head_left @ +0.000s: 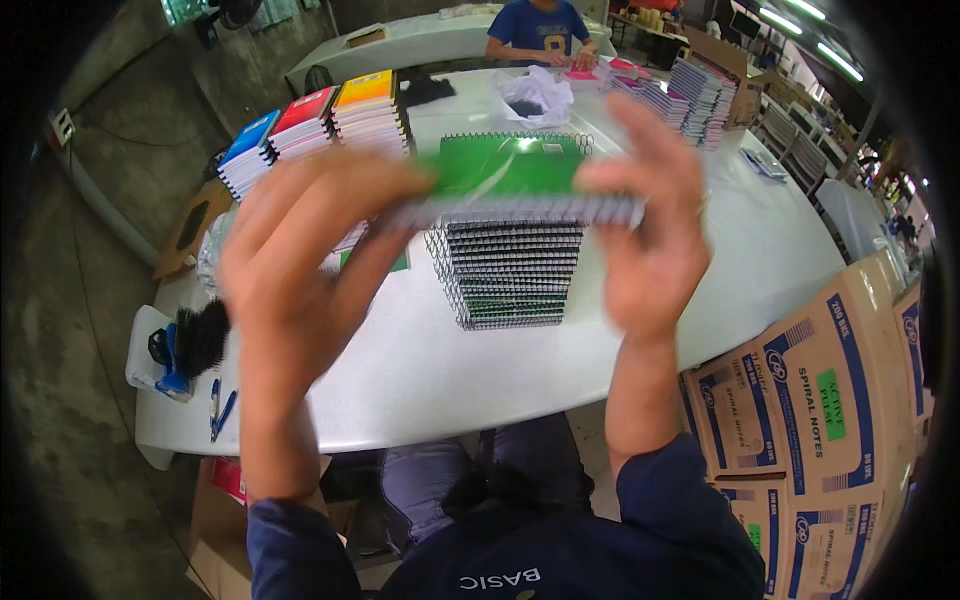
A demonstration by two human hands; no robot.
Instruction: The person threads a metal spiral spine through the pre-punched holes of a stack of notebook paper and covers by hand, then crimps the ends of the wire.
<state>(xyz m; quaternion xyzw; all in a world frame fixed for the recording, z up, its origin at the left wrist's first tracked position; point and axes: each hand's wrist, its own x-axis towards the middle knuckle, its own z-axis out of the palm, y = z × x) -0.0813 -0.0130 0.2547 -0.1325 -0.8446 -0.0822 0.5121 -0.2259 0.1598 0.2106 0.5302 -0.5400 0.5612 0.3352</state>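
Observation:
In front of me, my left hand [305, 225] and my right hand [650, 235] grip a spiral notebook [515, 209] by its two ends, closed around it. It is raised and seen nearly edge-on, blurred by motion; whether it is one notebook or a few together I cannot tell. Directly behind and below it stands a tall stack of spiral notebooks [515, 275] with dark wire coils facing me. Glossy green shows above the held edge, but the blur hides where the held cover ends and the stack's top begins.
Stacks of blue [248, 138], red [303, 108] and yellow [365, 92] notebooks stand at the back left. A brush [200, 340] and blue-handled pliers [222, 415] lie near left. Cardboard cartons [820, 400] are piled at right. Across the table a person [543, 35] handles pink notebooks near a plastic bag [535, 97].

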